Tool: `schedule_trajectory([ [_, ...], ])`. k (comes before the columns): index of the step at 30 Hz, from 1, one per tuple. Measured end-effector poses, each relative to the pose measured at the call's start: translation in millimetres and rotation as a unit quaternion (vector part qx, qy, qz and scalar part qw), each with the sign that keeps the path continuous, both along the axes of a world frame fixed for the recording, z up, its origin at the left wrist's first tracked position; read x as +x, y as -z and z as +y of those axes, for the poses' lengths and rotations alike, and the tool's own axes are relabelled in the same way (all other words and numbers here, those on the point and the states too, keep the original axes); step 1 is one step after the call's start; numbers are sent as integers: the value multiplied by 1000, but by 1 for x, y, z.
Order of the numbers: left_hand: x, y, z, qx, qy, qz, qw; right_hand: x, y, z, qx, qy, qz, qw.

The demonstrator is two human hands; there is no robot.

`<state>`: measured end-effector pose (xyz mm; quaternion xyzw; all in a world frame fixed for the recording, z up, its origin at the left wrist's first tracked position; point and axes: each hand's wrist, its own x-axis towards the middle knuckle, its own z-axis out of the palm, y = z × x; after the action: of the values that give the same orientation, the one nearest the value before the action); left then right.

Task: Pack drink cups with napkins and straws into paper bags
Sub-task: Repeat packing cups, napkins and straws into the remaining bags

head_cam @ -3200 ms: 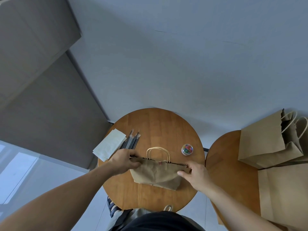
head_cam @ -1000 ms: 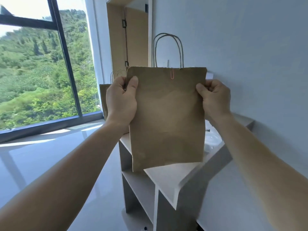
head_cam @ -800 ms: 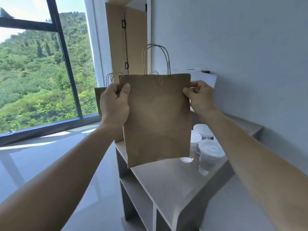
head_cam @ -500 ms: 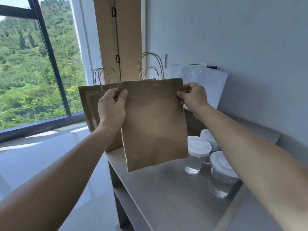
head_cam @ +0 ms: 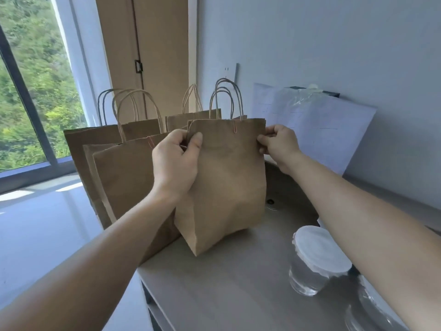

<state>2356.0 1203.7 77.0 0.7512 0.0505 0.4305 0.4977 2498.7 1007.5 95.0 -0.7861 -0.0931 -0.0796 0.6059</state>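
A brown paper bag [head_cam: 229, 177] with twisted handles and a red paper clip at its folded top stands upright, its base touching the grey shelf top [head_cam: 229, 283]. My left hand [head_cam: 175, 161] grips the bag's top left corner. My right hand [head_cam: 278, 145] pinches its top right corner. A clear lidded drink cup [head_cam: 315, 261] stands on the shelf at the right, under my right forearm. A second cup [head_cam: 372, 309] is partly hidden at the lower right.
Several other clipped paper bags [head_cam: 124, 168] stand in a row to the left of and behind the held bag. A white sheet [head_cam: 319, 130] leans on the wall behind. A window [head_cam: 35, 80] and the floor lie to the left, past the shelf's edge.
I carried the bag from the round table to the shelf. Over the last second the bag came down from mid-air until its base reached the shelf top beside the other bags.
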Motion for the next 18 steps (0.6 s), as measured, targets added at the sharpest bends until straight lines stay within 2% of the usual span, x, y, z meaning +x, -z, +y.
schedule_trajectory([
  [7, 39, 35, -16, 38, 55, -5, 998, 41, 10, -2, 2, 87, 3, 996],
  [15, 60, 45, -26, 47, 67, -14, 997, 52, 5, -4, 28, 111, -15, 993],
  [18, 65, 48, -29, 50, 78, -20, 996, 56, 10, -7, 5, 126, -21, 992],
])
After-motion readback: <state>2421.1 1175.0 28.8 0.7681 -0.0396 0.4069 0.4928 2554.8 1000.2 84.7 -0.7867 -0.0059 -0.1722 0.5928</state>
